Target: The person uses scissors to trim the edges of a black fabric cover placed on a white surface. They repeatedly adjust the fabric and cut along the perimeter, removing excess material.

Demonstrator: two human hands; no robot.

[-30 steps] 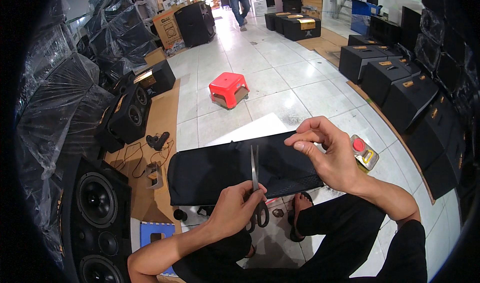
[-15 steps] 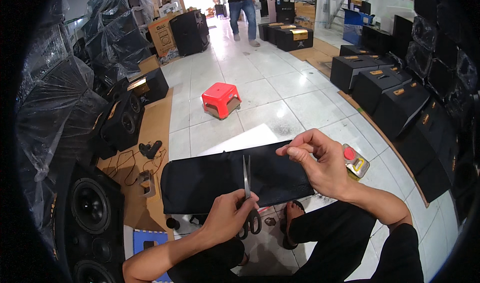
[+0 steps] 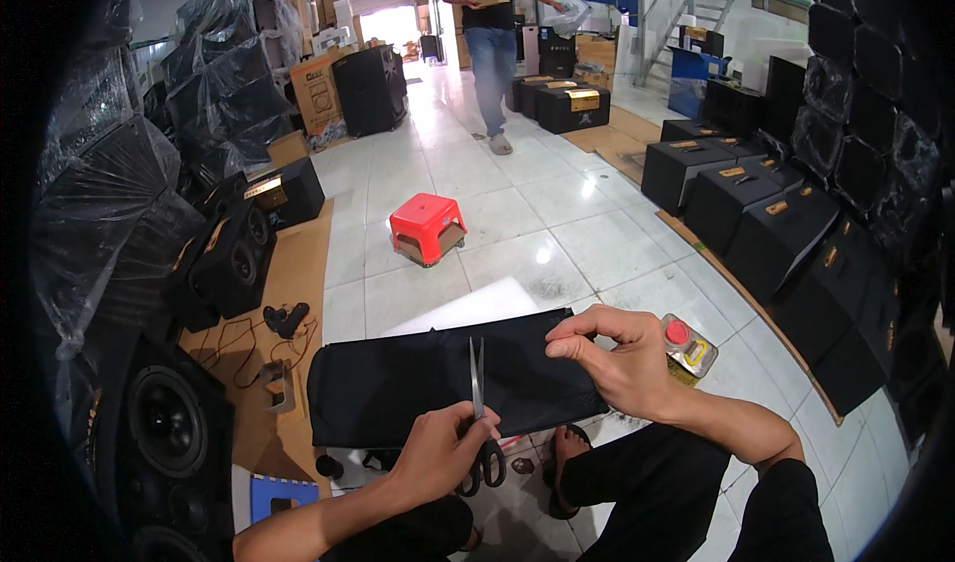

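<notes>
A long black padded block (image 3: 388,388), covered in dark cloth or leatherette, lies across in front of my knees. My left hand (image 3: 443,448) grips a pair of scissors (image 3: 477,378) around the middle. Their slightly parted silver blades point away from me over the block, and the black handle loops hang below my fingers. Above the block's right end, my right hand (image 3: 629,363) is pinched, thumb against fingers. Whatever may be between its fingertips is too small to make out.
A red plastic stool (image 3: 428,229) stands ahead on the tiled floor. Beyond it walks a person (image 3: 487,35) carrying a small carton. A metal can (image 3: 693,353) with a red cap sits right of my right hand. Black speaker boxes (image 3: 741,199) line both sides; a white slab (image 3: 468,305) lies behind the block.
The person ahead has walked closer, and a clear plastic bag now shows in their outstretched hand. My view has tilted up a little. Both my hands keep nearly the same pose over the block.
</notes>
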